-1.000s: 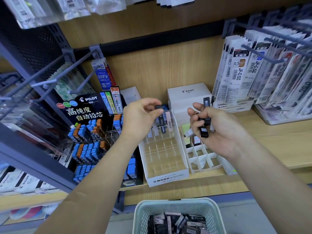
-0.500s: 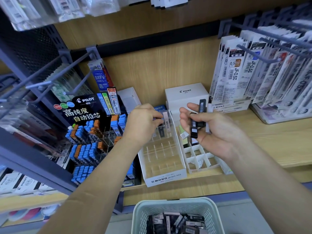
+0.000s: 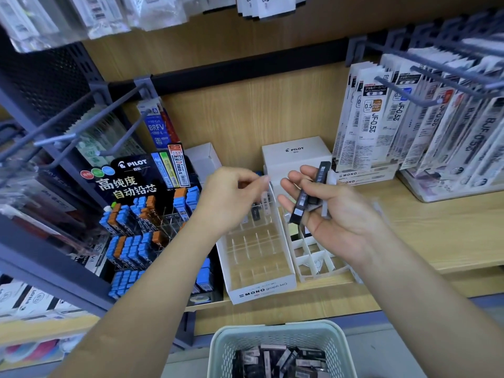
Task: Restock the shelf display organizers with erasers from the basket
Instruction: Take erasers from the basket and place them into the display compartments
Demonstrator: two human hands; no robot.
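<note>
A white MONO organizer (image 3: 262,292) with clear dividers stands on the wooden shelf, with a few eraser packs (image 3: 265,203) upright in its back row. My left hand (image 3: 231,196) hovers over that back row, fingers curled, thumb near the fingertips, nothing visible between them. My right hand (image 3: 342,216) is palm-up just to the right and grips several slim dark eraser packs (image 3: 302,203). A second white grid organizer (image 3: 316,259) sits below my right hand. The pale green basket (image 3: 218,347) at the bottom holds several dark eraser packs (image 3: 281,361).
A black PILOT lead display (image 3: 131,184) with blue and orange cases stands to the left. A white PILOT box (image 3: 297,152) sits behind the organizers. Refill packets hang from pegs (image 3: 381,124) at the right, and grey hooks (image 3: 68,137) jut out at the left.
My left hand lowered a dark pack into the organizer's back row and has come up without it, nearer my right hand. My right hand shifted slightly left with its packs.
</note>
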